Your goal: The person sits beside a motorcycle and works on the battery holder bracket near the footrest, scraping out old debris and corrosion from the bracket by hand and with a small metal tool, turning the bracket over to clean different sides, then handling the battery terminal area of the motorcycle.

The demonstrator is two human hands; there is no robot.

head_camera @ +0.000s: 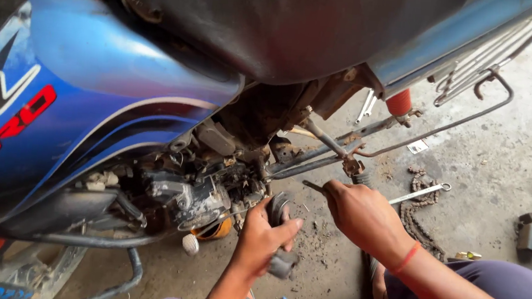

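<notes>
Concrete floor (504,172) | left hand (262,237) grip clamped on dark greasy engine part (278,210) | right hand (364,214) closed on thin tool (314,187)

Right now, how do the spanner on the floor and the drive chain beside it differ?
The spanner is one straight, shiny, rigid bar with a ring end; the drive chain is a limp, dull, grimy run of links that curves in a heap. The spanner lies slantwise with its ring end near the chain's upper part; the chain trails down toward the right hand. Both are metal, lie on the concrete floor, and neither is held.
</notes>
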